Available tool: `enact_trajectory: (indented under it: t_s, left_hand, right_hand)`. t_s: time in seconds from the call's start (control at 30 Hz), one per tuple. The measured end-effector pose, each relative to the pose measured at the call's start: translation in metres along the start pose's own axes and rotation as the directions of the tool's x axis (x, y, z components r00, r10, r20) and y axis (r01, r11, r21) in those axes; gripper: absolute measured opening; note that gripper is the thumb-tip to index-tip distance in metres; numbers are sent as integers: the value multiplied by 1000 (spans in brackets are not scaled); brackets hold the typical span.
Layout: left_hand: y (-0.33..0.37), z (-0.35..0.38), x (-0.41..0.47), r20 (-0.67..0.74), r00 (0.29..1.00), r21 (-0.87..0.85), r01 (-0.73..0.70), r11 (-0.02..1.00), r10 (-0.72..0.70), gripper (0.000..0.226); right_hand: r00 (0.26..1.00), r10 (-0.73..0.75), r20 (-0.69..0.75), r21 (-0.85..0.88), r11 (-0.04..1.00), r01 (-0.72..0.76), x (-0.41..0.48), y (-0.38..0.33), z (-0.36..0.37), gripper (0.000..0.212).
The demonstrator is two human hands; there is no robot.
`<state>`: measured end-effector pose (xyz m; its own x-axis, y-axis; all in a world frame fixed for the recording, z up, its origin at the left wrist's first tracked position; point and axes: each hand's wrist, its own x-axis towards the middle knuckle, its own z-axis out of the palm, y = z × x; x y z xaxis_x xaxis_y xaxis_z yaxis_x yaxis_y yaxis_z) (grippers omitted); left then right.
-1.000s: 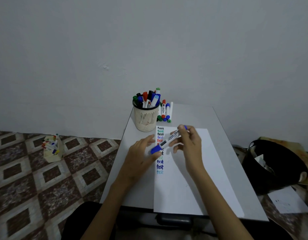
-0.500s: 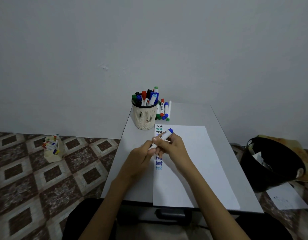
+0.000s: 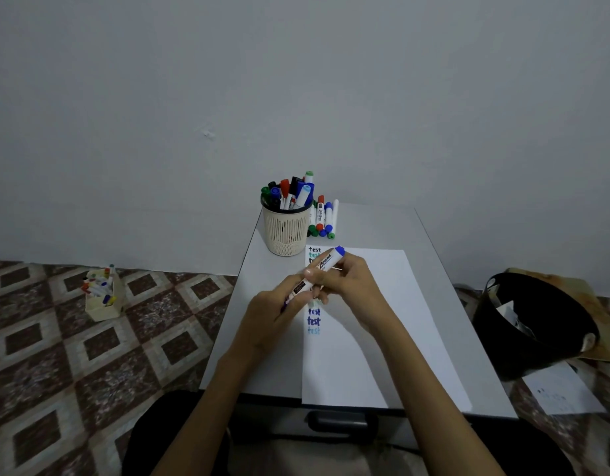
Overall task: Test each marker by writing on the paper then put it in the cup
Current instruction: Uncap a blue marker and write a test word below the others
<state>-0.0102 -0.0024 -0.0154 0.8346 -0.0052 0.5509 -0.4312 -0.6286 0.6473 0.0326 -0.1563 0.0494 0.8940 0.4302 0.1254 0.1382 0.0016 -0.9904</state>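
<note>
A white marker with a blue end (image 3: 325, 264) lies slanted between both hands above the paper (image 3: 372, 324). My right hand (image 3: 348, 281) grips its barrel near the upper end. My left hand (image 3: 279, 312) holds the lower end, where the blue cap sits hidden in the fingers. A column of "test" words in several colours runs down the paper's left edge. The cream mesh cup (image 3: 285, 230) stands at the table's far left, full of markers. A few loose markers (image 3: 324, 218) lie just right of the cup.
The small grey table (image 3: 434, 255) has a drawer handle at its front. A black bin (image 3: 533, 324) sits on the floor to the right, with a sheet of paper beside it. A cream holder with pens (image 3: 102, 297) stands on the tiled floor to the left.
A second ago my left hand held the blue cap apart from the marker. The hands came together and the cap end of the marker now sits inside my left fingers.
</note>
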Motion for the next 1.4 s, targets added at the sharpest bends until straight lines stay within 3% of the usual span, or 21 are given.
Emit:
enact_trajectory:
  t_s: [0.1, 0.2, 0.3, 0.4, 0.47, 0.63, 0.8, 1.4]
  left_hand:
    - [1, 1, 0, -6, 998, 54, 68, 996, -68, 41]
    - [-13, 3, -2, -49, 995, 223, 90, 971, -81, 33]
    - [-26, 11, -3, 47, 999, 433, -9, 901, -13, 31]
    - [-20, 11, -3, -32, 999, 398, 52, 916, -43, 29]
    - [-17, 11, -3, -48, 998, 395, 53, 917, -37, 29]
    - [-19, 11, -4, -25, 998, 385, 62, 921, -56, 32]
    - [-22, 11, -3, -22, 1000, 399, 27, 916, -19, 34]
    - [-17, 10, -4, -32, 998, 384, 54, 922, -45, 36]
  right_hand:
    - [978, -43, -205, 138, 988, 73, -2, 4, -4, 20]
    - [923, 34, -384, 364, 924, 117, -10, 11, -12, 15]
    - [929, 73, -362, 416, 905, 91, -24, 20, -12, 10]
    - [950, 84, -301, 427, 902, 56, -34, 28, -7, 14]
    - [953, 107, -282, 412, 911, 20, -36, 31, -2, 10]
    - [950, 82, -300, 225, 974, -13, -32, 48, 15, 34]
    - [960, 21, -280, 27, 1000, -13, -32, 55, 21, 23]
    - [977, -29, -212, -63, 998, 17, -34, 56, 25, 29]
